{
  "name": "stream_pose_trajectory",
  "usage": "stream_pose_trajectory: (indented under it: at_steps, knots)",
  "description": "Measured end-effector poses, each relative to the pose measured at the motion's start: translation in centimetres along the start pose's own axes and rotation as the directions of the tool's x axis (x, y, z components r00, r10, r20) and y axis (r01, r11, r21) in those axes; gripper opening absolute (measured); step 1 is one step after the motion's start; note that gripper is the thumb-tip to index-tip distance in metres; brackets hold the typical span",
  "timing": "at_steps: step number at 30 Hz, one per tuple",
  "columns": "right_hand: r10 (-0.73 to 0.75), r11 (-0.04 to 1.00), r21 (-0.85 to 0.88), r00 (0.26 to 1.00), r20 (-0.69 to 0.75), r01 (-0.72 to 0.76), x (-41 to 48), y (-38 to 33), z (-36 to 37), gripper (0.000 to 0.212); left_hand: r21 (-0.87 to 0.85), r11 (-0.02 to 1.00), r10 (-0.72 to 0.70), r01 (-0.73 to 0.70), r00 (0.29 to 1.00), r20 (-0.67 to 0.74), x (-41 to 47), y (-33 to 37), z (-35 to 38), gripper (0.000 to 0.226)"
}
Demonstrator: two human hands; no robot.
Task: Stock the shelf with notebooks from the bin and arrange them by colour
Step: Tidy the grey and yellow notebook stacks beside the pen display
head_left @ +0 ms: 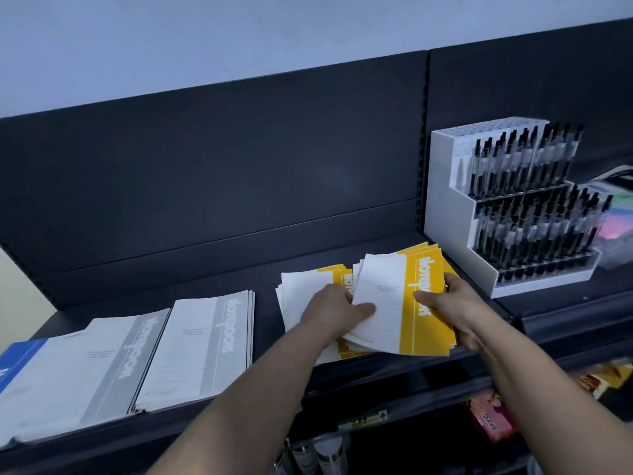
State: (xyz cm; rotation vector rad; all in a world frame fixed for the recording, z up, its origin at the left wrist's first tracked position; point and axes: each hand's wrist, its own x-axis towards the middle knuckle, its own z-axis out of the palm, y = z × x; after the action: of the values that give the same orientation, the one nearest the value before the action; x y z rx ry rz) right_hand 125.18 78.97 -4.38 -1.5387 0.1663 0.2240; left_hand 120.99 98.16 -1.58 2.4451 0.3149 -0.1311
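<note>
two bare forearms (239,406) reach up to the dark metal shelf (264,303). at its right end a stack of yellow-and-white paper notebooks (394,296) sits between both hands, long axis running toward the back panel (239,166), overlapping a second yellow pile (301,293) to its left. the left hand (334,308) pinches its white edge, the right hand (454,303) its yellow edge, thumbs on top.

The left edge cuts off the blue notebook (20,355); lower-shelf packets (493,419) are blurred.
</note>
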Motion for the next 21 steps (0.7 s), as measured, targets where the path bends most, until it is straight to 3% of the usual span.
stream_pose_trajectory:
  at_steps: [3, 5, 8, 11, 13, 15, 17, 19, 21]
  knots:
    - [-0.014, 1.000, 0.006, 0.999, -0.045, 0.014, -0.4, 0.3, -0.2, 0.036, 0.287, 0.952, -0.031, 0.105, 0.967, -0.253, 0.6, -2.0, -2.2, 0.052]
    - [-0.022, 0.999, 0.029, 0.999, -0.050, 0.023, -0.2, 0.6, -0.4, 0.036, 0.376, 0.903, -0.108, 0.210, 0.956, -0.274, 1.1, -4.1, -3.7, 0.073]
    - [-0.010, 0.999, 0.032, 0.999, -0.033, 0.011, 0.6, 1.1, -0.4, 0.039, 0.328, 0.917, -0.195, 0.227, 0.973, -0.126, 1.1, -6.0, -4.1, 0.062]
    - [0.006, 1.000, 0.018, 1.000, -0.007, -0.006, 1.0, 1.3, 0.1, 0.061, 0.211, 0.951, -0.193, 0.225, 0.968, -0.163, 1.2, -6.2, -3.6, 0.059]
    - [0.009, 1.000, 0.018, 1.000, 0.003, -0.009, 1.0, 1.3, 0.3, 0.058, 0.158, 0.960, -0.193, 0.230, 0.957, -0.215, 1.1, -5.6, -3.4, 0.067]
    - [0.007, 1.000, 0.028, 1.000, 0.007, -0.007, 1.2, 1.6, 0.3, 0.055, 0.135, 0.974, -0.140, 0.180, 0.954, -0.266, 0.8, -4.9, -3.0, 0.066]
    - [0.014, 0.999, 0.038, 1.000, 0.009, -0.014, 1.2, 1.7, 0.2, 0.059, 0.136, 0.988, -0.029, 0.072, 0.954, -0.298, 0.3, -4.5, -2.4, 0.051]
    - [0.028, 0.999, 0.038, 1.000, 0.002, -0.028, 1.6, 1.9, 0.1, 0.067, 0.228, 0.973, 0.111, -0.039, 0.944, -0.310, -0.5, -4.2, -1.6, 0.036]
    - [0.036, 0.999, 0.030, 0.999, -0.002, -0.036, 1.6, 1.8, 0.2, 0.069, 0.380, 0.919, 0.232, -0.105, 0.924, -0.305, -1.3, -3.9, -0.7, 0.035]
